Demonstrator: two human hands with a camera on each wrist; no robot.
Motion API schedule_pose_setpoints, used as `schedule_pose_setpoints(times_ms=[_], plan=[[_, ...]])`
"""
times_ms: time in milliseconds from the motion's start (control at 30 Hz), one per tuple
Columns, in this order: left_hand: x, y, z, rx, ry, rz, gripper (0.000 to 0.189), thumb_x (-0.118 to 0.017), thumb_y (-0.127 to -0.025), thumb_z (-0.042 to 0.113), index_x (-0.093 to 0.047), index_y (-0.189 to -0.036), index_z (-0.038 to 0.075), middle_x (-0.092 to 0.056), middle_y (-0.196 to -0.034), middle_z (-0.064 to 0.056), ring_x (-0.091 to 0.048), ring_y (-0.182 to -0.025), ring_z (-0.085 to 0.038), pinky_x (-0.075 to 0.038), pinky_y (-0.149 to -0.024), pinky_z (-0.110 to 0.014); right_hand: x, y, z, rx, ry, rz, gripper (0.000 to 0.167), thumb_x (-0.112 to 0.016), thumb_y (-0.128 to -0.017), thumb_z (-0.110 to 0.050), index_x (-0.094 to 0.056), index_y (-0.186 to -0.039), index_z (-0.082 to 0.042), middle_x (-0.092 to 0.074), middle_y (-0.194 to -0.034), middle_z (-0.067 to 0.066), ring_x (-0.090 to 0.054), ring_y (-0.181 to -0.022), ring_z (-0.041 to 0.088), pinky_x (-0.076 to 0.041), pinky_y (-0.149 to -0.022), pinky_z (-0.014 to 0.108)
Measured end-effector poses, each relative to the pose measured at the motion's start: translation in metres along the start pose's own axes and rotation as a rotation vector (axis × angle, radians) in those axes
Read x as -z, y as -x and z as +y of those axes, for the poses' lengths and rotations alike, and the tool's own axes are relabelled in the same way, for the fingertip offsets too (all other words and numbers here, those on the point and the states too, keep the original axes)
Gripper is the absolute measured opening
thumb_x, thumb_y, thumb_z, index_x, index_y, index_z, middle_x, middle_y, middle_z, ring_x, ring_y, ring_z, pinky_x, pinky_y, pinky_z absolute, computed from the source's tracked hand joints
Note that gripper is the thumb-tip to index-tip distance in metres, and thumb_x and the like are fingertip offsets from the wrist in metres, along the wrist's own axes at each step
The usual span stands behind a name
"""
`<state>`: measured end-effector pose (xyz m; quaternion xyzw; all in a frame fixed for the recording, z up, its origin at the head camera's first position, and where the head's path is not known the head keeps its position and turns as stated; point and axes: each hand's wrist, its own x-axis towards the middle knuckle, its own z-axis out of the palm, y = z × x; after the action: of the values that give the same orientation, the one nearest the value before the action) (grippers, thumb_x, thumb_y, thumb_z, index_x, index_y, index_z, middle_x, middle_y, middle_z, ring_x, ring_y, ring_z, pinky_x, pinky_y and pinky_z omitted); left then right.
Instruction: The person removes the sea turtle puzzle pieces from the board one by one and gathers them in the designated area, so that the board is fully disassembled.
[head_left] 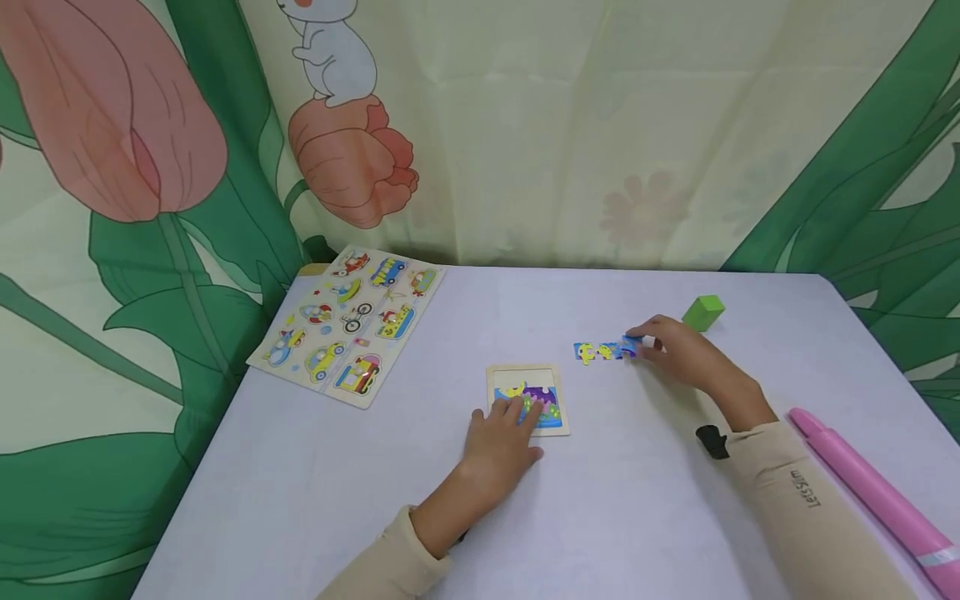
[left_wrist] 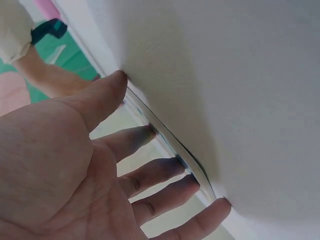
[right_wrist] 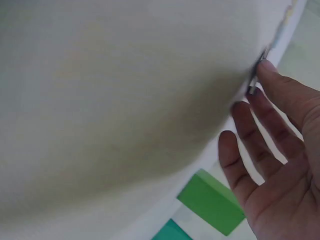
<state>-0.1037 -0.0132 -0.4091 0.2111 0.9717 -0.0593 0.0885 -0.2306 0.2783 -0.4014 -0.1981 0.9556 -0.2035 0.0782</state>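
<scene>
Nearest me, my left hand [head_left: 501, 450] lies with its fingers spread, some fingertips on the partly filled puzzle frame [head_left: 558, 432]. Farther out and to the right, my right hand [head_left: 684, 357] pinches a puzzle piece [head_left: 632, 342] between thumb and fingertip, just beside some loose pieces [head_left: 603, 352]. Beyond that hand stands a green block [head_left: 703, 313].

The puzzle [head_left: 552, 413] is blue, purple, green and yellow, its frame [head_left: 525, 367] pale tan; the pieces [head_left: 604, 352], blue, yellow and purple. The block [head_left: 703, 313] is green, tube [head_left: 873, 492] pink, sleeves [head_left: 802, 508] beige, table [head_left: 337, 483] pale lilac. Bright vehicles [head_left: 325, 362] pattern the cream board [head_left: 339, 333]; pink tulips [head_left: 112, 108] and green leaves [head_left: 225, 225], the cream curtain [head_left: 525, 142].
</scene>
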Motion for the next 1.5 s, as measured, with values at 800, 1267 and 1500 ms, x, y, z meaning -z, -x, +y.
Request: schedule_pose_setpoints(times_ms=[800,1267,1500], plan=[[-0.009,-0.003,-0.026,-0.02,0.284,-0.084,0.069,-0.06,-0.099,0.054,-0.035,-0.161,0.035,-0.013,-0.171,-0.014,-0.013,-0.155,-0.038,-0.022,-0.121,-0.053,-0.006,0.002,0.018,-0.042,-0.037,-0.028,0.038,-0.063,-0.098,0.003,-0.061,-0.135,0.005,-0.055,-0.126,0.029,-0.056,-0.109,0.041,-0.046,-0.097,0.06],[-0.007,-0.008,-0.03,-0.003,0.327,-0.102,0.063,-0.057,-0.102,0.052,-0.038,-0.159,0.037,-0.014,-0.168,-0.024,-0.013,-0.155,-0.04,-0.023,-0.121,-0.053,-0.034,-0.023,-0.089,0.288,-0.127,-0.089,0.036,-0.066,-0.097,0.003,-0.067,-0.133,-0.004,-0.066,-0.117,0.013,-0.065,-0.099,0.024,-0.055,-0.087,0.042],[-0.01,-0.007,-0.031,-0.027,0.322,-0.103,0.063,-0.056,-0.102,0.053,-0.038,-0.16,0.036,-0.014,-0.168,-0.023,-0.013,-0.155,-0.038,-0.023,-0.121,-0.053,-0.059,-0.036,-0.102,0.247,-0.122,-0.145,0.029,-0.07,-0.096,-0.002,-0.074,-0.125,-0.004,-0.065,-0.111,0.008,-0.06,-0.096,0.02,-0.053,-0.085,0.034]])
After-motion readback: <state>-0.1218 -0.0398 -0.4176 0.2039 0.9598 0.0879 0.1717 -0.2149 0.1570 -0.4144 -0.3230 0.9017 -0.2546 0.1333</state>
